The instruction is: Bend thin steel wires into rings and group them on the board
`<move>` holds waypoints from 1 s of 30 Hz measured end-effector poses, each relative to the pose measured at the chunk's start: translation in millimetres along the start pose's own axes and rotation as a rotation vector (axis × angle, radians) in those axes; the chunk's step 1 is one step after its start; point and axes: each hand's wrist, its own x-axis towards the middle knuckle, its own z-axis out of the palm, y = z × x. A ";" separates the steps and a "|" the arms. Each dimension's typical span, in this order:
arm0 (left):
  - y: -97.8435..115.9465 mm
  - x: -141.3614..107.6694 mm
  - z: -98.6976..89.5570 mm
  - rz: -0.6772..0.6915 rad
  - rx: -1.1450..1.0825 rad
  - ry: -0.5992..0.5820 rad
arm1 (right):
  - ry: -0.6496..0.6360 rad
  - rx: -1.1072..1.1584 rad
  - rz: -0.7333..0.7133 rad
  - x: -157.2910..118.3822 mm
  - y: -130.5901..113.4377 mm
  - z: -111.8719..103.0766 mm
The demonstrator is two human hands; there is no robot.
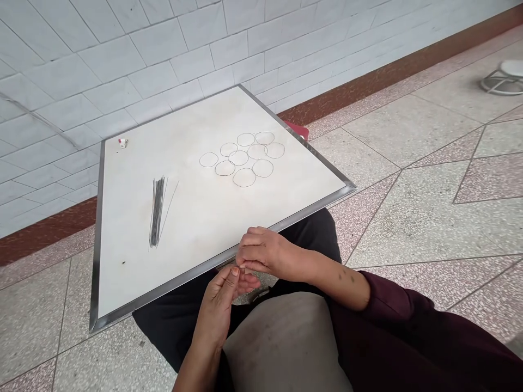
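Note:
At the near edge of the white table, my left hand (223, 291) pinches thumb against forefinger, its other fingers loosely stretched out. My right hand (263, 253) is closed, its fingertips meeting those of the left. Whatever sits between the fingertips is too small or hidden to make out. On the table, beyond my hands, lie several thin wire rings (244, 177), some overlapping. To the left rests a bundle of straight dark wires (157, 215), with a single loose wire (170, 204) slanting beside it.
The white tabletop (196, 218) has a grey metal rim and stands against a tiled wall (163, 71). A small white-and-red object (123, 142) lies at its far left corner. Something red (298, 130) shows behind the right edge. A white stool (506, 76) stands far right.

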 end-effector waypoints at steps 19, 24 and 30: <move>4.1 2.9 5.2 -0.036 -0.231 -0.051 | -0.064 0.335 0.161 -1.3 7.0 -9.9; 5.7 3.3 5.1 -0.065 -0.258 -0.052 | -0.062 0.356 0.172 -0.8 2.6 -9.5; 3.1 3.3 1.9 -0.098 -0.279 -0.051 | -0.083 0.326 0.182 -1.9 3.1 -7.6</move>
